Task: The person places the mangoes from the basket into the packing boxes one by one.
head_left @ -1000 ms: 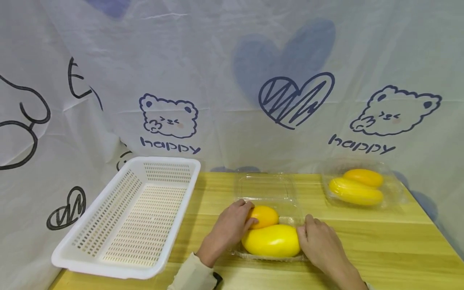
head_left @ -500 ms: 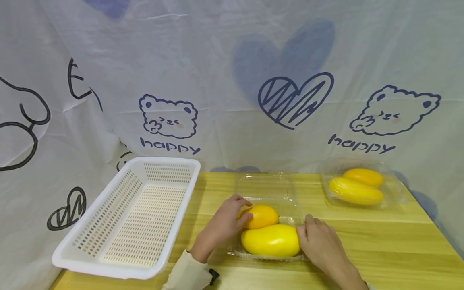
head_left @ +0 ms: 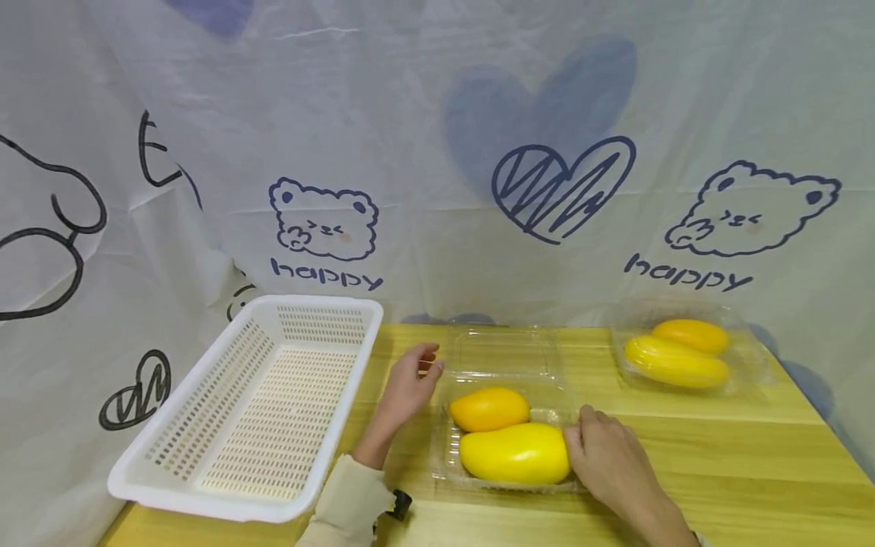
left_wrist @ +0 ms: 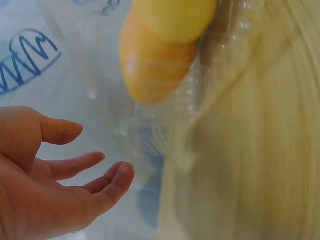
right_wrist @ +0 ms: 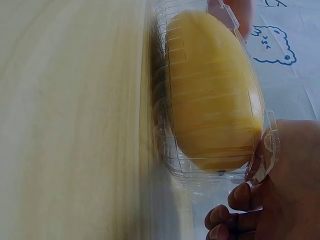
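Two mangoes lie side by side in a clear plastic clamshell box (head_left: 446, 477) whose lid (head_left: 506, 354) is folded back. The orange mango (head_left: 490, 409) is behind and the bigger yellow mango (head_left: 516, 454) in front. My right hand (head_left: 611, 460) grips the box's right edge, thumb over the rim, beside the yellow mango's end; in the right wrist view the other fingers (right_wrist: 239, 196) curl outside the wall. Off the box's back left side, my left hand (head_left: 406, 389) holds nothing. Its fingers are apart and loosely bent in the left wrist view.
A white perforated basket (head_left: 372, 334) stands on the wooden table (head_left: 683, 456) at the left. Toward the back right is a second clear box (head_left: 745, 372) with two yellow-orange fruits (head_left: 677, 361) inside. A printed cloth (head_left: 424, 251) hangs behind and along the left.
My left hand has let go of the orange mango and moved up and left, away from the box. The right hand stays at the box's right edge.
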Available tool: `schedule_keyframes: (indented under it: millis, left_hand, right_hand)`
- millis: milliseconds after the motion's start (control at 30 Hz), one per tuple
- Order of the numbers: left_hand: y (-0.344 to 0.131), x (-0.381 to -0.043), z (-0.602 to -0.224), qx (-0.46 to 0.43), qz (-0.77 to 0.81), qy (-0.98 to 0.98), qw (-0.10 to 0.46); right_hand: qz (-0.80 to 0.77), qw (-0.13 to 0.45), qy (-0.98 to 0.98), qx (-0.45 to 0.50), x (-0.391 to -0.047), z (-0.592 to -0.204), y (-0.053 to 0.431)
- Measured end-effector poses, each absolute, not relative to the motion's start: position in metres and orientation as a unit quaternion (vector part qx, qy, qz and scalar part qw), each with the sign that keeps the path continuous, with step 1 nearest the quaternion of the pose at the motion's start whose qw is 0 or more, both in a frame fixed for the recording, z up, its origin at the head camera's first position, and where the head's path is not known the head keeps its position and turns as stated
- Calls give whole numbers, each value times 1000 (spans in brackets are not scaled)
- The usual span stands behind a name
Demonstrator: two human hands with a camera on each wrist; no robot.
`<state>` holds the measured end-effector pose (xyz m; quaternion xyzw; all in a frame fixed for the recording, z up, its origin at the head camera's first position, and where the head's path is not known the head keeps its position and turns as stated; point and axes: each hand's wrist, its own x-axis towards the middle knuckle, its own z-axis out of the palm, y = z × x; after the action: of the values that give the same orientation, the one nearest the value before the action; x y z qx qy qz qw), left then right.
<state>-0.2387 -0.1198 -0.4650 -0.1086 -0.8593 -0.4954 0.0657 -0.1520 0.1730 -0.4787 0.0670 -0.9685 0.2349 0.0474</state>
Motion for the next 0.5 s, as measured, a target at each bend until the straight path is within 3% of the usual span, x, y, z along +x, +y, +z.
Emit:
schedule_keyframes:
  millis: [300, 500]
  left_hand:
    - [-121, -261, -479, -15, -657, -746, -110]
    - [-119, -276, -482, 31, -717, -680, -152]
  right_hand:
    - [239, 37, -968, 61, -153, -480, 176]
    - [237, 38, -969, 64, -152, -477, 176]
